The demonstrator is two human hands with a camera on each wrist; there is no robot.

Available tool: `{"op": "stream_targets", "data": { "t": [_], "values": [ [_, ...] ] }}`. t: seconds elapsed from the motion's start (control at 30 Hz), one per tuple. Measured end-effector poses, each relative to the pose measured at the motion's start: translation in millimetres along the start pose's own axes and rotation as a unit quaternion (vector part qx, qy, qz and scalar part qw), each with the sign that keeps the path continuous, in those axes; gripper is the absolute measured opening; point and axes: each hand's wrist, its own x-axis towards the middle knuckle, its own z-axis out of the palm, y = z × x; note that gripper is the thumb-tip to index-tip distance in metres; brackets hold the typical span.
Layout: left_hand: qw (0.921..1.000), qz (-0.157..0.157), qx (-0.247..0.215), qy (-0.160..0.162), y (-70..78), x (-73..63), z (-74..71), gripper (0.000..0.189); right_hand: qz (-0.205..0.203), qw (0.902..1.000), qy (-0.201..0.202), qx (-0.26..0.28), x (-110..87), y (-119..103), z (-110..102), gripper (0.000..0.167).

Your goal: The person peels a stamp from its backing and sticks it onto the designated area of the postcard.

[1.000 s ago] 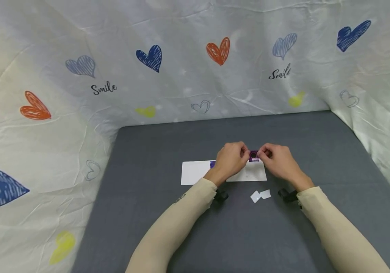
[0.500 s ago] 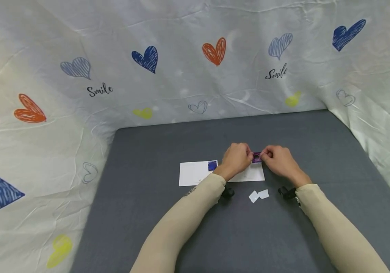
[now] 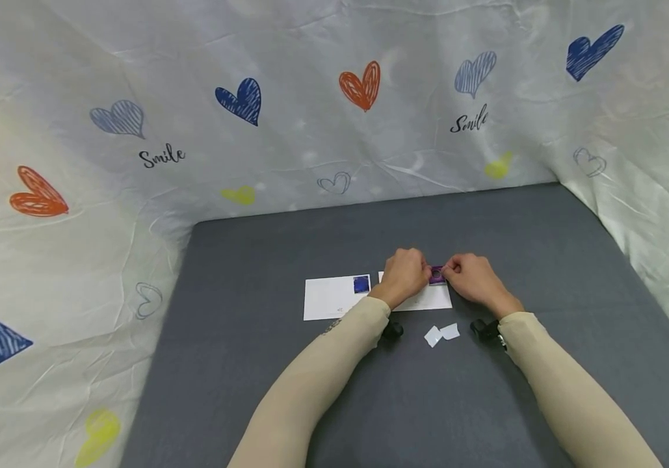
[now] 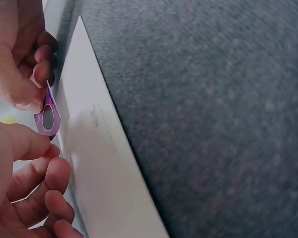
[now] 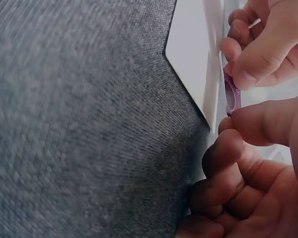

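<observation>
Both hands pinch a small purple stamp (image 3: 437,275) with a dark oval in its middle, at the upper right of a white envelope (image 3: 432,299). My left hand (image 3: 407,272) holds its left edge, and my right hand (image 3: 477,277) its right edge. In the left wrist view, the stamp (image 4: 48,119) is tilted at the border of the envelope (image 4: 97,144); whether it touches the paper I cannot tell. The right wrist view shows the stamp (image 5: 232,94) partly hidden between thumbs and fingers. My left hand and forearm cover part of the envelope.
To the left lies another white envelope (image 3: 328,300) with a blue stamp (image 3: 361,284) at its upper right corner. Two white paper scraps (image 3: 450,331) lie nearer on the grey tabletop (image 3: 428,403). A heart-printed cloth (image 3: 299,143) rises behind the table.
Both hands have brought the purple stamp slightly rightward and down, nearer the envelope. My left forearm has shifted right, uncovering the blue stamp. The head view has turned slightly.
</observation>
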Motion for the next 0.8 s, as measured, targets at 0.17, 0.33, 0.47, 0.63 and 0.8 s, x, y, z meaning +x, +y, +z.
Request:
{"op": "stream_targets", "data": {
  "t": [0.17,0.33,0.47,0.63,0.8],
  "values": [
    [0.9999,-0.009,-0.005,-0.01,1.4,-3.8,-2.8,0.026,0.003,0.9999,-0.009,-0.013,0.2,-3,0,0.021],
    [0.9993,-0.014,-0.011,-0.033,2.2,-3.8,-6.0,0.037,-0.001,0.9994,-0.013,-0.033,-3.3,-14,-4,0.023],
    [0.9988,-0.017,-0.014,-0.043,2.1,-1.6,-6.5,0.039,-0.002,0.9995,-0.012,-0.028,-6.5,-22,-9,0.022],
    [0.9987,-0.016,-0.007,-0.048,2.4,-0.1,-6.4,0.042,0.003,0.9993,-0.02,-0.031,-3.3,-16,-7,0.021],
    [0.999,-0.016,-0.002,-0.042,3.9,-0.5,-6.3,0.043,0.0,0.9992,-0.024,-0.033,3.5,-3,0,0.02]
  ]
}}
